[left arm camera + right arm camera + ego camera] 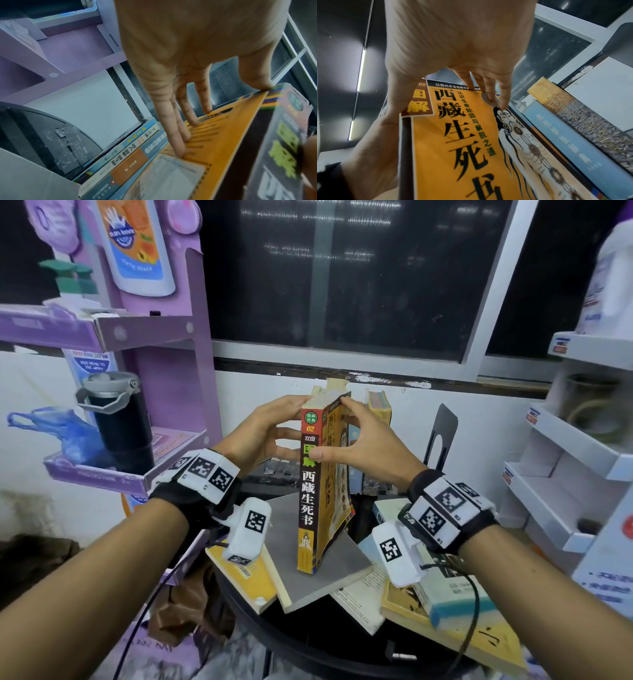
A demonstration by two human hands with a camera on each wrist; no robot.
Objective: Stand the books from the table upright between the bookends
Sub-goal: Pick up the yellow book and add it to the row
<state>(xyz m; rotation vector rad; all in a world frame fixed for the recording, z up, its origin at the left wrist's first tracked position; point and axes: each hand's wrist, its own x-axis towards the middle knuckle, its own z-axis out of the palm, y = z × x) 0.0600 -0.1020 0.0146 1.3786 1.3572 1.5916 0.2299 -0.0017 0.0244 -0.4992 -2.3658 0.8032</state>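
I hold an orange-yellow book (310,508) upright over a round black table (308,642). Its dark spine with Chinese characters faces me. My left hand (291,422) presses straight fingers (173,129) against the back cover (223,135), with the thumb on the top corner. My right hand (330,429) grips the top, thumb on the spine and fingers (503,97) on the front cover (462,142). The lower end is over a flat grey book (329,563); contact cannot be told. Behind stand several books (378,405) and, to the right, a black bookend (442,436).
Loose books lie flat on the table: a yellow one (246,580) at left, a white and blue one (455,601) at right. A purple display shelf (164,392) with a black flask (120,422) stands left, a white shelf (565,474) right.
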